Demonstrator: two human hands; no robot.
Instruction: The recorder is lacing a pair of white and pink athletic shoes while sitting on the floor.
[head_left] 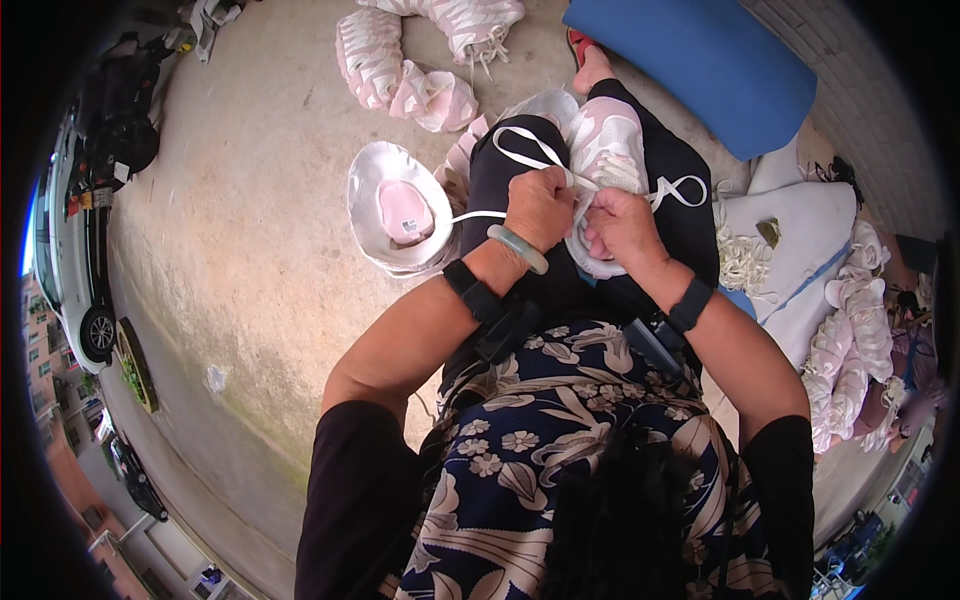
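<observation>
A pink and white sneaker (607,140) lies across my lap, toe pointing away from me. Its opening faces my body. My left hand (540,208) is closed at the left edge of the opening, pinching a white shoelace (527,135) that loops up and away. From that hand a lace end also trails left. My right hand (622,228) is closed at the right side of the opening, its fingers curled over the collar with the lace at the thumb. Another lace loop sticks out to the right of the shoe. The fingertips of both hands are partly hidden.
Left of my knee stands a stack of white shoe pieces with a pink insole (405,212). More pink and white shoes (375,55) lie in a curved row ahead. At right are a bundle of white laces (745,262), further shoes (850,350) and a blue mat (710,65).
</observation>
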